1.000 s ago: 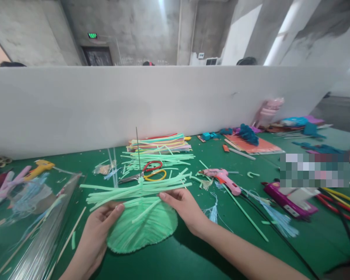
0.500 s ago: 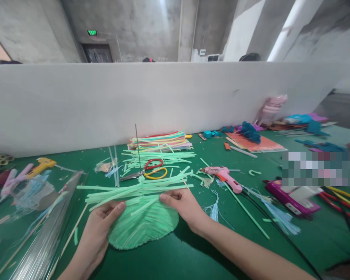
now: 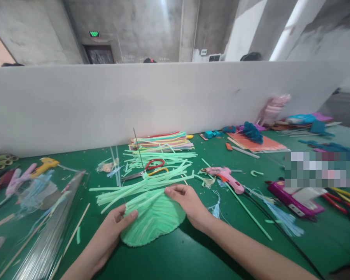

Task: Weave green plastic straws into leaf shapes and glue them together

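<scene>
Gripping green leaf (image 3: 154,219), both hands (image 3: 116,225) (image 3: 189,202)

A green table (image 3: 192,256) runs along a long white partition (image 3: 105,101). Red- and yellow-handled scissors (image 3: 150,168) lie beside a loose scatter of pale green strips (image 3: 160,157), with a stack of multicoloured strips (image 3: 161,140) behind them against the partition. A pink glue gun (image 3: 225,177) lies to the right, near a thin green stick (image 3: 245,212). A yellow glue gun (image 3: 45,165) lies far left, above clear plastic wrapping (image 3: 43,233). Orange sheets (image 3: 258,144) and blue fluffy pieces (image 3: 251,132) sit further right.
</scene>
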A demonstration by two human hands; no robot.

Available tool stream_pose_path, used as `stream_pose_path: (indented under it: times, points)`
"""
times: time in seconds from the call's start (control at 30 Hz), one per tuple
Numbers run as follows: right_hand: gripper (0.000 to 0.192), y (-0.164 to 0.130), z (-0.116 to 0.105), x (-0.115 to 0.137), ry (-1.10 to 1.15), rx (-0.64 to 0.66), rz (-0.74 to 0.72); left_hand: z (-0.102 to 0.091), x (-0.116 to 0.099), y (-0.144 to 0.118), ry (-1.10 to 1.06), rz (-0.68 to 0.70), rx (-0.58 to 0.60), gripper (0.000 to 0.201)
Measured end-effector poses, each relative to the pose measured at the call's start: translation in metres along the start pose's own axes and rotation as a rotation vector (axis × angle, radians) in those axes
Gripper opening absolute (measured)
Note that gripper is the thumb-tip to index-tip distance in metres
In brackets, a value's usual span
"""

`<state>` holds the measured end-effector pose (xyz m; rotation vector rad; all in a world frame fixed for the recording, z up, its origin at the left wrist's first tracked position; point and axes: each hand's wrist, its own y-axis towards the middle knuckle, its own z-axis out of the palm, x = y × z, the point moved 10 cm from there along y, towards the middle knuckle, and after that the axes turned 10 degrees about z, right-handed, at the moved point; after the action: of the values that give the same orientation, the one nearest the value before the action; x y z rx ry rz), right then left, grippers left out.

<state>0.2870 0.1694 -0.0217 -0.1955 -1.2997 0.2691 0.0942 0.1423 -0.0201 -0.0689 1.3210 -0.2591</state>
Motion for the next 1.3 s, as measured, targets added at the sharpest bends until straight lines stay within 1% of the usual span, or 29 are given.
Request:
stream_pose_path:
  times: [0.07, 0.17, 0.23, 0.3, 0.43, 0.57, 0.63, 0.67, 0.7, 0.77, 0.83, 0.87, 0.9, 1.0, 1.1, 1.2, 1.3]
  points:
    - [0.043, -0.001, 0.001, 0.003, -0.027, 0.004, -0.025, -0.001, 0.001, 0.001, -0.036, -0.004, -0.003, 0.048]
    - [0.044, -0.002, 0.003, 0.01, -0.044, 0.017, -0.065, -0.012, 0.005, 0.004, -0.072, -0.034, -0.041, 0.044]
    - [0.045, -0.001, 0.002, 0.012, -0.012, 0.032, -0.06, -0.019, 0.005, 0.006, -0.097, -0.042, -0.07, 0.044]
    - [0.045, 0.001, -0.003, 0.013, 0.01, 0.007, -0.045, -0.024, 0.005, 0.007, -0.122, -0.046, -0.089, 0.045]
    - [0.04, 0.003, -0.014, 0.02, -0.046, -0.079, -0.083, -0.027, 0.003, 0.006, -0.119, -0.058, -0.118, 0.051]
    - [0.035, 0.001, -0.011, 0.023, -0.091, -0.062, -0.126, -0.028, 0.001, 0.005, -0.088, -0.042, -0.136, 0.054]
    - [0.032, -0.002, -0.008, 0.026, -0.162, -0.049, -0.173, -0.03, 0.002, 0.006, -0.088, -0.038, -0.153, 0.052]
    - [0.032, -0.004, -0.007, 0.031, -0.239, -0.057, -0.216, -0.033, 0.002, 0.007, -0.095, -0.032, -0.172, 0.051]
    - [0.032, -0.005, -0.006, 0.037, -0.374, -0.082, -0.28, -0.037, 0.003, 0.007, -0.109, -0.021, -0.208, 0.051]
    - [0.034, -0.006, 0.001, 0.052, -0.738, -0.158, -0.433, -0.049, 0.002, 0.007, -0.152, 0.019, -0.299, 0.054]
    - [0.031, 0.001, 0.013, 0.063, -1.059, -0.199, -0.548, -0.058, -0.001, 0.008, -0.198, 0.069, -0.358, 0.06]
    - [0.028, 0.009, 0.019, 0.066, -1.155, -0.187, -0.573, -0.059, -0.003, 0.009, -0.213, 0.092, -0.354, 0.063]
    - [0.028, 0.019, 0.026, 0.067, -1.224, -0.156, -0.582, -0.058, -0.006, 0.01, -0.221, 0.111, -0.332, 0.065]
    - [0.044, 0.054, 0.046, 0.065, -1.441, -0.076, -0.541, -0.052, -0.014, 0.011, -0.235, 0.144, -0.246, 0.067]
    - [0.05, 0.085, 0.057, 0.058, -1.642, 0.001, -0.434, -0.051, -0.02, 0.009, -0.263, 0.148, -0.243, 0.073]
    - [0.052, 0.098, 0.058, 0.056, -1.804, 0.045, -0.355, -0.053, -0.023, 0.008, -0.307, 0.156, -0.272, 0.072]
    - [0.046, 0.096, 0.06, 0.061, -1.905, 0.059, -0.35, -0.056, -0.022, 0.009, -0.361, 0.147, -0.3, 0.054]
